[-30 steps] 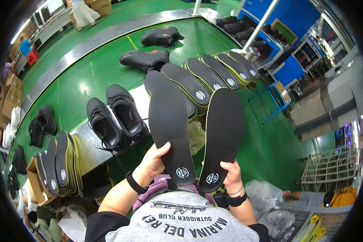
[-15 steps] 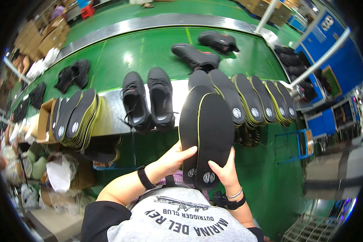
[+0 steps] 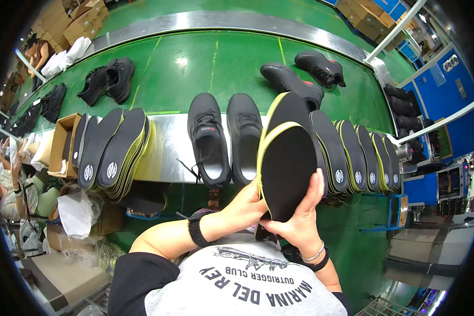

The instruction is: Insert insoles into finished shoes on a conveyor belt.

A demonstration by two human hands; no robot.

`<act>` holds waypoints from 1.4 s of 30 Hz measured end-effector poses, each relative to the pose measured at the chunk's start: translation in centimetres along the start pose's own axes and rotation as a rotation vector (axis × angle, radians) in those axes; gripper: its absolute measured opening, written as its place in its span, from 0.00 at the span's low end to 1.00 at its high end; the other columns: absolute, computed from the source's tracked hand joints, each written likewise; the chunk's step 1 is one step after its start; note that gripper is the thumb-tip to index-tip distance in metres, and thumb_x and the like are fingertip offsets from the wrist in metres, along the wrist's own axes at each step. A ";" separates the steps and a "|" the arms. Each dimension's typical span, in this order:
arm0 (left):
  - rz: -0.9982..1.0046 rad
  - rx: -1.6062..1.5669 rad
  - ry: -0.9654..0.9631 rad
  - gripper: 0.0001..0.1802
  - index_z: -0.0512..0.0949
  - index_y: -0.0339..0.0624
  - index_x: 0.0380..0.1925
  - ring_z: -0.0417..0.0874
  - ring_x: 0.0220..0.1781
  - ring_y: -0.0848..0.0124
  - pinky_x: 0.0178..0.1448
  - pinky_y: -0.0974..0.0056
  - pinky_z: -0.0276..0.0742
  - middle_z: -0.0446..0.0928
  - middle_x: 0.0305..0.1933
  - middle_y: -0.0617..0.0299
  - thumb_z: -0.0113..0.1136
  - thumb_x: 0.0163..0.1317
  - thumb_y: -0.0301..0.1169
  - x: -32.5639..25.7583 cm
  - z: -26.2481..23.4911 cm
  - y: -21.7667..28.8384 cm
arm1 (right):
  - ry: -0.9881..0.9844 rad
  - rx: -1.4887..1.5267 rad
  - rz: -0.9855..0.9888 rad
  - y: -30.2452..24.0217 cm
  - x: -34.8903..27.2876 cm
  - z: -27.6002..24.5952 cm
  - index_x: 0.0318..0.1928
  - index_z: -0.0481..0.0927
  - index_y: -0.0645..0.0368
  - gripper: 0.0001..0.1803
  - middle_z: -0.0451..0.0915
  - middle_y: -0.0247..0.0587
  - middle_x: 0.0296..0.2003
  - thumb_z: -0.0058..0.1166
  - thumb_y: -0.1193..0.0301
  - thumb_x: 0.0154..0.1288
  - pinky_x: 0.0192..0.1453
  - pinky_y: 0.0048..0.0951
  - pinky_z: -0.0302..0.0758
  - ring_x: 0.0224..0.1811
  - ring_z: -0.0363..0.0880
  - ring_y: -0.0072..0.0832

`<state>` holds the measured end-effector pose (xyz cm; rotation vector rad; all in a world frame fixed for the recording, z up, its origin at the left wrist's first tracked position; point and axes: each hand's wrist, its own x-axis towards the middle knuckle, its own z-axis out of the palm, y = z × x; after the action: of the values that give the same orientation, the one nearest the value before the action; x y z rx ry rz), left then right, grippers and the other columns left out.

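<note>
Two black shoe insoles (image 3: 288,171) with yellow edges are gripped near their lower ends by both of my hands. They stand tilted up in front of me, one partly behind the other. My left hand (image 3: 250,206) closes on their left edge. On the right edge, my right hand (image 3: 300,218) has its thumb below and fingers alongside. The insoles' lower ends are partly hidden by my hands. Just beyond, a left black shoe (image 3: 208,138) and a right black shoe (image 3: 244,134) stand side by side on the metal ledge (image 3: 168,150), toes away from me.
Stacked insoles (image 3: 122,150) lie left on the ledge, beside an open cardboard box (image 3: 64,142). More insole stacks (image 3: 355,158) line the right side. On the green conveyor belt (image 3: 195,63) rest black shoes (image 3: 292,84) and another pair (image 3: 108,81). A white pole (image 3: 440,121) crosses at right.
The insoles have tilted and turned in my hands, so their yellow edges show and their marked heels no longer do. My grip has shifted. The whole view has swung, moving the ledge's shoes rightward.
</note>
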<state>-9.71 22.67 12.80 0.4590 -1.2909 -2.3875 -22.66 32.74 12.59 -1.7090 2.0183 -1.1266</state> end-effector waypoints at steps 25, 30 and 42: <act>0.187 -0.001 0.299 0.16 0.73 0.33 0.45 0.74 0.42 0.76 0.51 0.71 0.68 0.76 0.41 0.61 0.56 0.57 0.29 3.2 -8.1 4.6 | 0.011 -0.065 0.099 2.3 6.4 2.0 0.42 0.63 0.57 0.30 0.59 0.50 0.45 0.63 0.71 0.34 0.51 0.36 0.64 0.48 0.62 0.42; 0.087 -0.088 0.295 0.19 0.72 0.32 0.46 0.74 0.43 0.77 0.48 0.73 0.69 0.76 0.43 0.60 0.58 0.56 0.31 4.8 -5.9 4.5 | 0.002 -0.037 0.083 2.8 5.9 1.8 0.42 0.63 0.57 0.30 0.58 0.51 0.46 0.62 0.71 0.34 0.51 0.36 0.64 0.49 0.61 0.42; 0.198 0.991 0.336 0.16 0.74 0.41 0.42 0.77 0.34 0.73 0.39 0.70 0.73 0.76 0.37 0.61 0.59 0.50 0.28 6.3 -6.7 3.1 | 0.122 0.680 0.454 6.3 5.0 -1.6 0.45 0.62 0.61 0.27 0.65 0.43 0.45 0.57 0.68 0.44 0.49 0.28 0.69 0.45 0.68 0.28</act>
<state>-11.61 13.26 11.26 0.8883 -2.1391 -1.2876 -29.54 28.75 10.65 -0.8222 1.6669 -1.5227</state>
